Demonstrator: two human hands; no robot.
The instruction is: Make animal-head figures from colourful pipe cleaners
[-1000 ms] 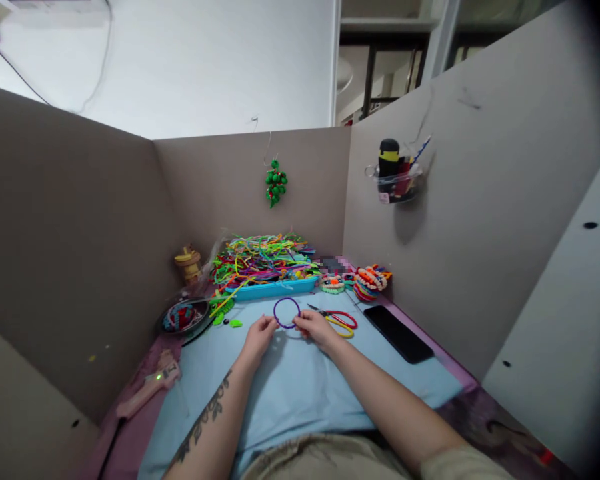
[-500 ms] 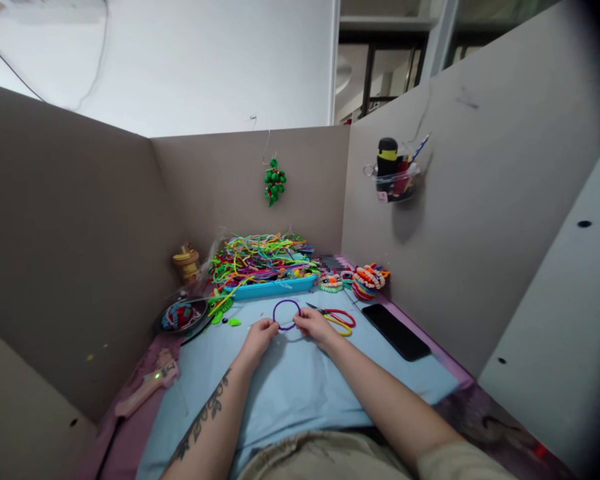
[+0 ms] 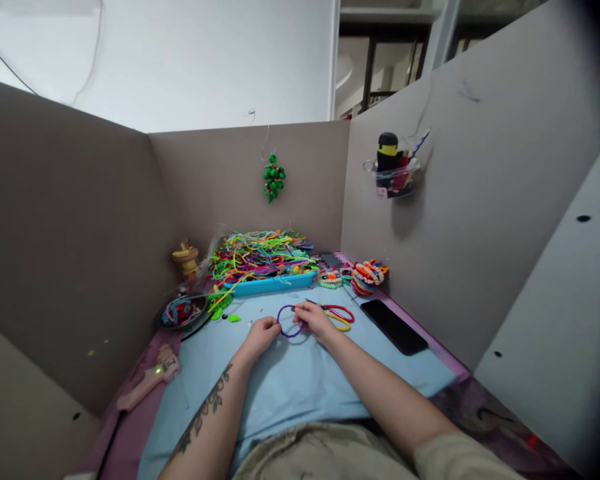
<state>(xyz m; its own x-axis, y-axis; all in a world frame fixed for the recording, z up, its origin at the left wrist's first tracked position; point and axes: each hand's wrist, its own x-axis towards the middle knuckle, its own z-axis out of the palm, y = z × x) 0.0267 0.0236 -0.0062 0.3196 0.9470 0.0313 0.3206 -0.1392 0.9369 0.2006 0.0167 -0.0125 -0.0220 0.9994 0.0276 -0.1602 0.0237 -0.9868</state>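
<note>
Both hands pinch a purple loop over the blue mat, just in front of the scissors.

The left hand [image 3: 261,332] and right hand [image 3: 316,319] each have fingers closed on the purple loop [image 3: 290,321], one on either side. Half a second ago the loop stood as an open ring beyond the fingertips; now it has been drawn in between the hands and looks flatter, so the shaping seems to be moving on from a plain circle. The scissors [image 3: 336,313] lie untouched just to the right of the loop on the blue mat [image 3: 300,387]. Past the scissors sits a blue tray [image 3: 275,285] heaped with coloured cords, a phone [image 3: 393,326] lies to their right, and a bowl [image 3: 183,312] sits well to their left.
</note>
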